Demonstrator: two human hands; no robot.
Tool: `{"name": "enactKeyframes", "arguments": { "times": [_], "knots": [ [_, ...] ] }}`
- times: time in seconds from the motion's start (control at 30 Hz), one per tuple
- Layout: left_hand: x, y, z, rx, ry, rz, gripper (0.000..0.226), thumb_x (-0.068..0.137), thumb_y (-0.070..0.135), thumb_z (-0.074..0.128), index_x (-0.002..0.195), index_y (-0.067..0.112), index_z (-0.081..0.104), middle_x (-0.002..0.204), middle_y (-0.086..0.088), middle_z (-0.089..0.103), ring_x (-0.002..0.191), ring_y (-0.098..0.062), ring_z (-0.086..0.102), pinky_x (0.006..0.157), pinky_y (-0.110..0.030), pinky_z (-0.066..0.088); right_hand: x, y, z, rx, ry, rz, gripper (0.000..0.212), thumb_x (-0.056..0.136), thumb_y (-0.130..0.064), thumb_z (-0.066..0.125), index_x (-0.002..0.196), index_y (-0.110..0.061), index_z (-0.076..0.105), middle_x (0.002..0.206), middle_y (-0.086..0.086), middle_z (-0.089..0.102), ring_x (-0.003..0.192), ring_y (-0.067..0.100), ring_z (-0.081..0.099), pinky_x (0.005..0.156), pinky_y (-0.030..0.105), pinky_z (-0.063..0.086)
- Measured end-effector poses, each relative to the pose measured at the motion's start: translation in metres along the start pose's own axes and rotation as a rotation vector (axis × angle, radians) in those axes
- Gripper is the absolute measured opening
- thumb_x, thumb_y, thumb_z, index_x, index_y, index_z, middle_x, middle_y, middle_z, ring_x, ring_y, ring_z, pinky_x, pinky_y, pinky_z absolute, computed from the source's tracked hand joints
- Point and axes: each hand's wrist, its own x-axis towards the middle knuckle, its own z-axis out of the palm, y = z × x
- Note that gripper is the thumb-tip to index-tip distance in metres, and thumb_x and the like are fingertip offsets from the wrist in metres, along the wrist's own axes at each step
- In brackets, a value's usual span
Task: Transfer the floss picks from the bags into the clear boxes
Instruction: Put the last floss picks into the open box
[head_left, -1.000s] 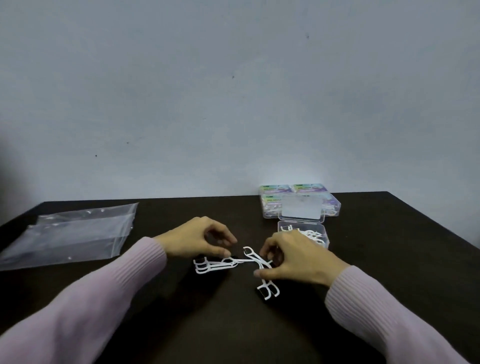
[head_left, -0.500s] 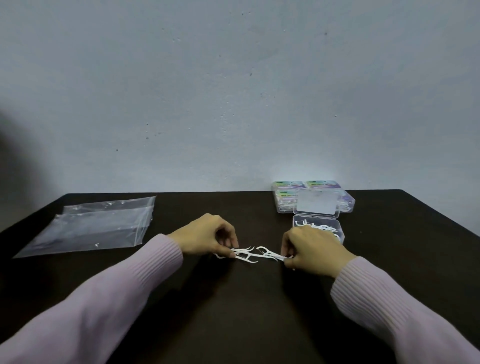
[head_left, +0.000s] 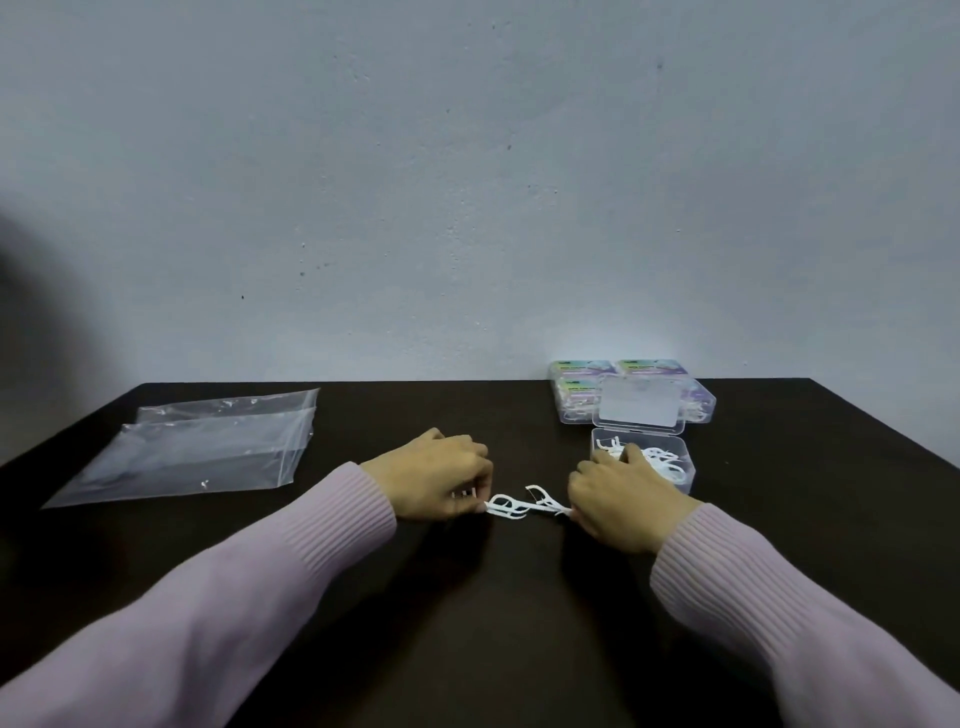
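**Both hands on the loose picks**

On the dark table (head_left: 519, 597), the left hand (head_left: 436, 480) and right hand (head_left: 621, 501) each pinch white floss picks (head_left: 519, 506) lying between them. The open box (head_left: 644, 462) sits behind the right hand; empty bags (head_left: 197, 447) lie far left.

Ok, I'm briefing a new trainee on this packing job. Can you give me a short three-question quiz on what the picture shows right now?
1. True or false: the lid of the clear box nearest the hands stands open.
2. Where do the plastic bags lie: A) left side of the table, B) inside a box, C) under the right hand?
3. Fill in: the left hand and right hand meet over loose white ____.

Key: 1 true; 2 A; 3 floss picks.
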Motion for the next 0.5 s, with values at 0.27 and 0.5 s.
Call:
{"name": "enactKeyframes", "arguments": {
  "times": [0.27,0.5],
  "knots": [
    [-0.003,0.002,-0.002,0.013,-0.063,-0.003,0.020,0.098,0.032,0.044,0.108,0.018,0.054,0.111,0.006,0.052,0.107,-0.008,0.044,0.101,-0.029,0.024,-0.003,0.016,0.002,0.176,0.040,-0.025,0.029,0.100,-0.030,0.034,0.114,-0.009,0.048,0.121,0.008,0.056,0.116,0.025,0.049,0.104,0.045,0.025],
    [-0.005,-0.002,-0.006,-0.179,0.006,-0.064,0.011,0.099,0.028,0.042,0.102,0.022,0.051,0.090,0.013,0.058,0.086,-0.002,0.053,0.105,-0.028,0.012,-0.003,0.036,0.006,0.277,0.091,-0.014,0.012,0.100,-0.033,0.032,0.095,-0.022,0.037,0.116,0.004,0.059,0.112,0.022,0.053,0.102,0.040,0.026]
  ]
}}
